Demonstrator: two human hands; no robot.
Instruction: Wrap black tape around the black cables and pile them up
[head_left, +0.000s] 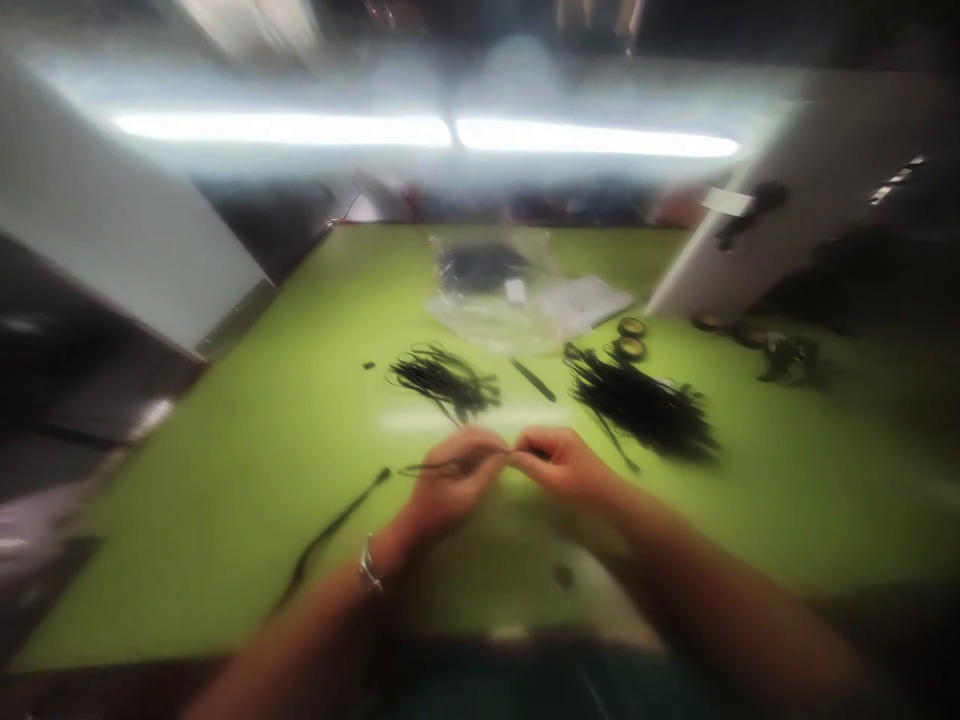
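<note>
My left hand is closed around a thin black cable, whose loop sticks out to the left past the back of the hand. My right hand is pinched shut, its fingertips meeting those of the left. A dark piece shows between its thumb and fingers, seemingly part of the same cable; the fingers hide most of it. Left of my hands, a single black cable lies on the green table, running beneath my left forearm. Beyond the hands lie a smaller bundle of black cables and a larger bundle.
Between the bundles lies a dark slim tool. Tape rolls sit behind the larger bundle. A clear plastic bag with dark contents and a white packet are farther back. Upright panels flank the table, under bright tube lights.
</note>
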